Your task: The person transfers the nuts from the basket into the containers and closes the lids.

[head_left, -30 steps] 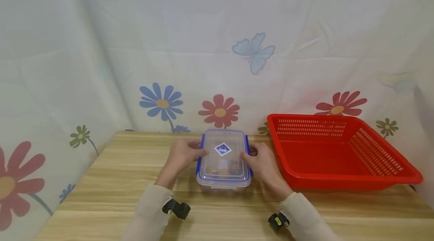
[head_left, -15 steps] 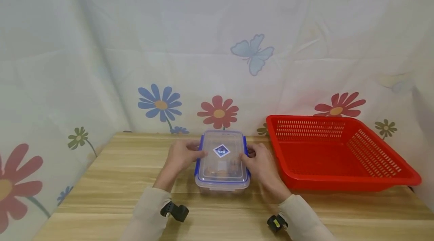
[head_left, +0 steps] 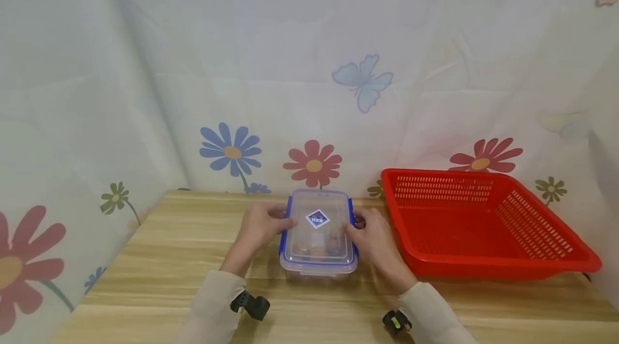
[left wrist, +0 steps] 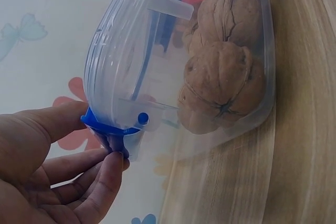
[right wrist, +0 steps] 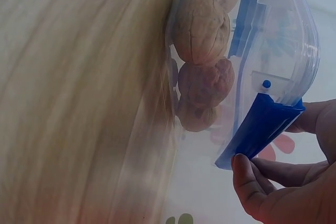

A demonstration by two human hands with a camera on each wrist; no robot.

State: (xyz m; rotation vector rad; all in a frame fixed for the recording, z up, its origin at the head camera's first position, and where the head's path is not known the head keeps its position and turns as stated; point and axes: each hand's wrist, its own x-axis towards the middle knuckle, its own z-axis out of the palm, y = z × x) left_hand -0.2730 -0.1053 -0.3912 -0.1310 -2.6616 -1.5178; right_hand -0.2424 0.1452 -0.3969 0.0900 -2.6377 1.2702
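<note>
Hands pinched the box's blue clips, left and right, steadying it on the counter to work them.

I see a clear plastic box w/ blue-trimmed lid on, flat on the wood table. Walnuts inside. Left side clip still down; right side clip swung outward.

red basket on wooden table, right side | flowered curtain behind
</note>
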